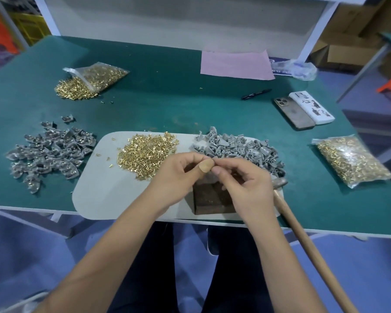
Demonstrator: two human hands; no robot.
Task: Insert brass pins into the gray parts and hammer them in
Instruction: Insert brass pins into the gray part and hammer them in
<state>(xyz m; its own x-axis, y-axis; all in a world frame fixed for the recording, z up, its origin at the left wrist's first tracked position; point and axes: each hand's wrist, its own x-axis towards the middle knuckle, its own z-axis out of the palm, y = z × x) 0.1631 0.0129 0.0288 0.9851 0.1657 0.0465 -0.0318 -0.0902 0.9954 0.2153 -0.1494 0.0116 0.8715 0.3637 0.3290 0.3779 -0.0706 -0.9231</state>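
Covering the green surface (190,93), a pale mat (104,177) carries a heap of brass pins (145,152) beside gray parts (235,145). Above a dark block (210,199), the left hand (178,177) and right hand (246,184) meet, fingers pinching something too small to identify.

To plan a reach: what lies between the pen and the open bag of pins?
Head view: only bare green table between the pen and the open bag, but for two stray pins.

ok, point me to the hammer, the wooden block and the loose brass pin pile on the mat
hammer (303,236): head view, on its wooden handle.
wooden block (209,201): head view, on its top face.
brass pin pile (145,152): head view, middle of the heap.
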